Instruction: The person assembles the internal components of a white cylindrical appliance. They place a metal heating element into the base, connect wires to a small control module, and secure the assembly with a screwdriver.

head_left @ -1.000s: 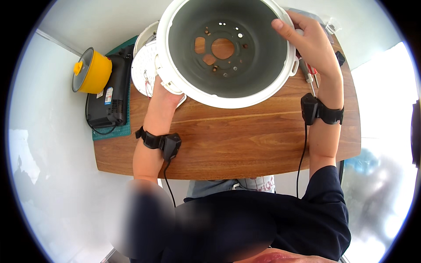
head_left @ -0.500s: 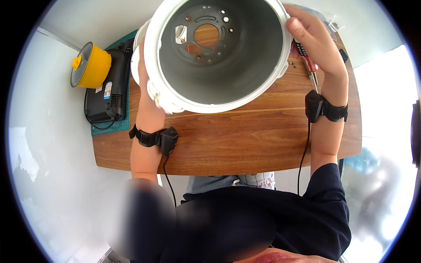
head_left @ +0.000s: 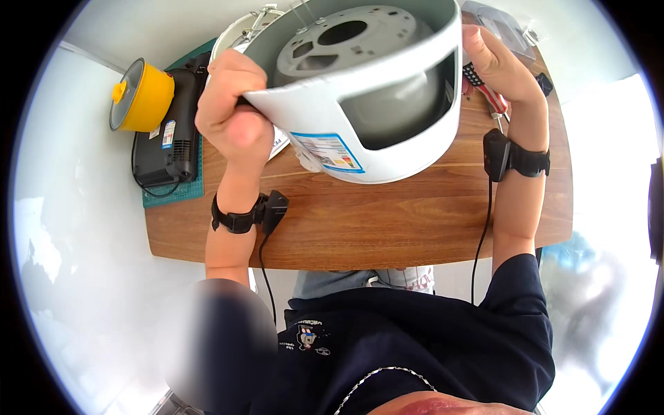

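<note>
Both hands hold up a white rice cooker housing (head_left: 408, 158), tilted over the table. Its open underside shows a grey metal inner shell (head_left: 377, 38) with a round hole and slots, and the side wall has a rectangular cutout. My left hand (head_left: 235, 114) is closed on the rim at the left, fingers curled over the edge. At the right, my right hand (head_left: 499, 66) grips the housing's side, the thumb near the upper edge and the other fingers partly hidden. A screwdriver with a patterned red handle (head_left: 494, 99) is next to my right wrist.
A yellow pot with a lid (head_left: 153, 104) stands at the left beside a black appliance (head_left: 162, 152) on a green cutting mat (head_left: 200, 183). Behind the housing lies a white round part (head_left: 238, 31). A clear plastic container (head_left: 501, 28) sits at the far right of the wooden table (head_left: 366, 228).
The housing has been turned over from its open inside to its underside and cutout side. My left hand has shifted its grip from the outer side to the rim.
</note>
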Available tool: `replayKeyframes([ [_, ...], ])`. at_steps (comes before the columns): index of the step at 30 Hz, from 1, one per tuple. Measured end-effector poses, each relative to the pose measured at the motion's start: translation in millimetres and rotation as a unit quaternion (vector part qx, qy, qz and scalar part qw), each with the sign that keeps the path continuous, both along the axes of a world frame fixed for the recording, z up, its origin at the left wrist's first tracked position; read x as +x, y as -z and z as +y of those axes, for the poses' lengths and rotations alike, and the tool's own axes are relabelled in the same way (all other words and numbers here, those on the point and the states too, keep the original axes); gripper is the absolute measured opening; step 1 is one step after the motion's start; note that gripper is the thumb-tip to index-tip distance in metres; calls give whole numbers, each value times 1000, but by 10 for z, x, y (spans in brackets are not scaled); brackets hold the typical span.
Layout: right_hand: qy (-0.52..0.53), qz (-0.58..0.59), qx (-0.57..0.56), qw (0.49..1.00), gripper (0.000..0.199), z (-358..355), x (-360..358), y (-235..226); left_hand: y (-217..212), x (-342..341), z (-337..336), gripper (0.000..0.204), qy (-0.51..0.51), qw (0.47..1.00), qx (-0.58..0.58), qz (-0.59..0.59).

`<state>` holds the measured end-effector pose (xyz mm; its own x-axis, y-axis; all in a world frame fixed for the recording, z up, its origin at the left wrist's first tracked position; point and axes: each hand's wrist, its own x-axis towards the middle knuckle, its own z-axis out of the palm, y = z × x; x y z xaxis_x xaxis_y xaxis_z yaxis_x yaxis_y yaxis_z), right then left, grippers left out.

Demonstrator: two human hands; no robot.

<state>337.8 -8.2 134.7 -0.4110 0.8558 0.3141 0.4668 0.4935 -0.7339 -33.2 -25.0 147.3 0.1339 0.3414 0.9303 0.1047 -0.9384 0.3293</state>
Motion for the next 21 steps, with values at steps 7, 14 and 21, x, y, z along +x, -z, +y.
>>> replayKeyframes([
  [7, -34, 38, -170, 984, 82, -27, 162, -11, 113, 42, 184, 70, 0, 987, 117, 111],
  [14, -81, -2, -190, 979, 96, 14, 26, -39, 189, -20, 339, 64, -29, 981, 112, 153],
  [21, -41, 7, -237, 971, 89, 48, 75, 0, 186, -72, 402, 53, 24, 972, 73, 221],
])
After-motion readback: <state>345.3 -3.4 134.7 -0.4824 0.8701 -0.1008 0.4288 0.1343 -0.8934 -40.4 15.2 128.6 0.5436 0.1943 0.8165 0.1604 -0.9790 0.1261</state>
